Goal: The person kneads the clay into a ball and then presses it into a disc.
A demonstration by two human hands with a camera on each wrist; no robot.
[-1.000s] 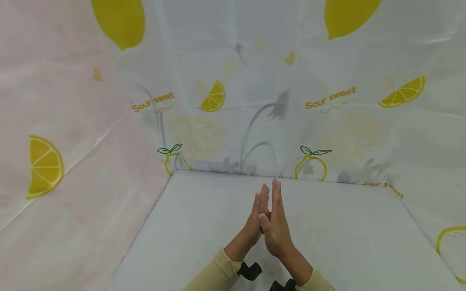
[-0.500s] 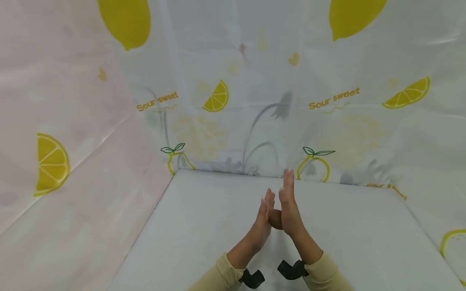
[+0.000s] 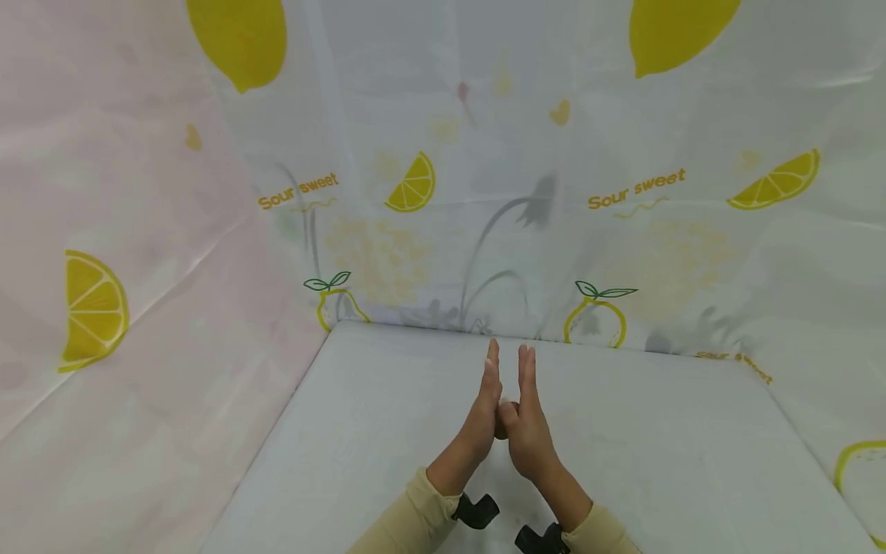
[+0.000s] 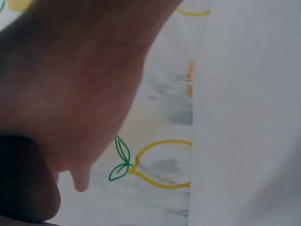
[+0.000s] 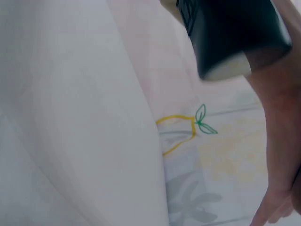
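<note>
A brown, rounded lump (image 3: 501,431) sits between my two palms above the white table, mostly covered in the head view. My left hand (image 3: 477,423) lies flat against its left side with fingers straight, pointing forward and up. Facing it, my right hand (image 3: 531,438) presses from the other side, its fingers straight too and its thumb bent near the lump. In the left wrist view the lump (image 4: 26,181) shows dark beside the right hand (image 4: 80,103). The right wrist view has the left hand (image 5: 282,165) at its edge, with a sliver of brown lump (image 5: 297,195).
The white tabletop (image 3: 388,400) ends at a wall sheet (image 3: 443,254) printed with lemons and "Sour sweet". A pinkish sheet (image 3: 159,400) hangs at the left. Black wrist mounts (image 3: 477,511) sit below both hands, close to each other.
Since half a second ago my right hand has slid back and down while my left has slid forward and up, palms rubbing past each other. The lump between them has shifted left.
</note>
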